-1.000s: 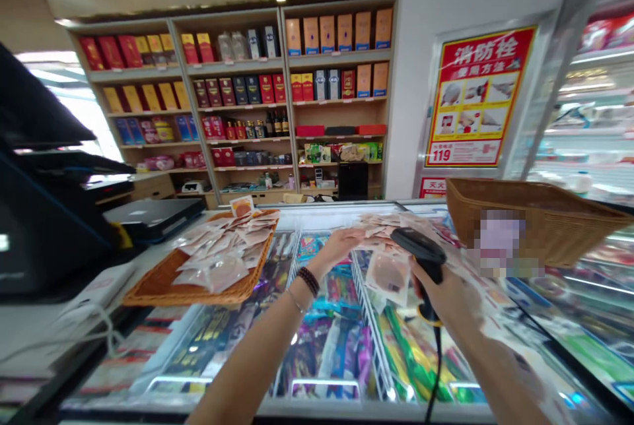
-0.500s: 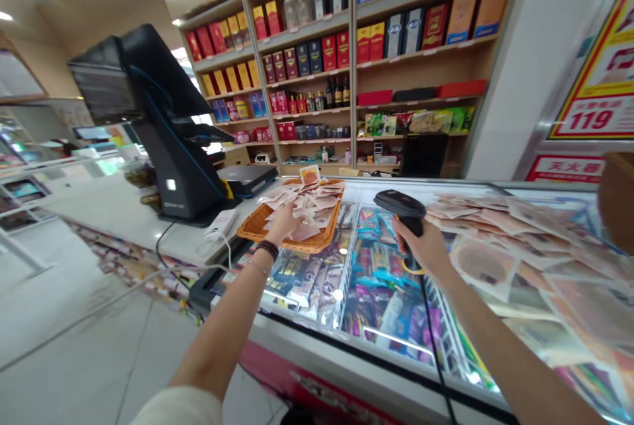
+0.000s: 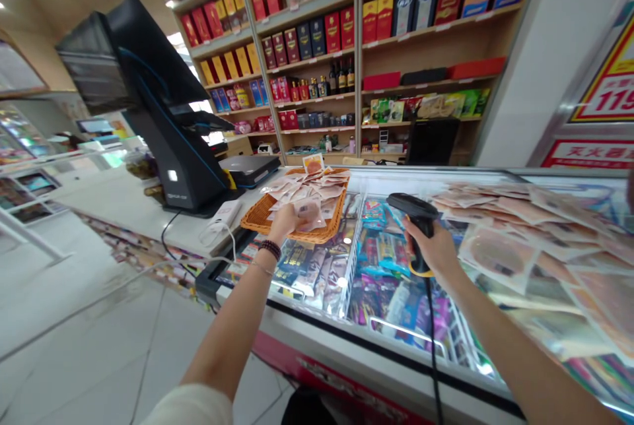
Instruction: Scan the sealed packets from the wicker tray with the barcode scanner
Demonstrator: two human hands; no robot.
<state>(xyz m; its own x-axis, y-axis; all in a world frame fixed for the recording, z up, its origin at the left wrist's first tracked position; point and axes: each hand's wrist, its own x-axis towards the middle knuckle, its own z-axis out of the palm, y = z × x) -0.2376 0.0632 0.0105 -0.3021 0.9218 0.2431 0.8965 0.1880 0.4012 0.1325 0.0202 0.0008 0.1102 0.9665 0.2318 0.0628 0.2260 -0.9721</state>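
Observation:
My left hand (image 3: 286, 222) is closed on the edge of a small clear packet (image 3: 310, 212), raised at the front of a brown wicker basket (image 3: 255, 212). More flat packets (image 3: 321, 182) are heaped in that basket, one of them standing up at the back. In my right hand (image 3: 436, 248) is a black handheld barcode scanner (image 3: 415, 206), its head pointing left and its cord hanging down over the freezer glass. Right of the scanner lies a wide pile of similar flat packets (image 3: 525, 214).
Below the hands is a glass-topped freezer (image 3: 376, 382) holding bagged frozen goods. A black checkout terminal (image 3: 173, 167) and a white box-like device (image 3: 226, 212) with a cable stand on the left counter (image 3: 106, 197). Behind are shelves of boxes and bottles (image 3: 312, 42).
My left hand has gone from reaching into the heap to gripping a packet and lifting it slightly. The scanner stays in my right hand. The camera view has shifted a little.

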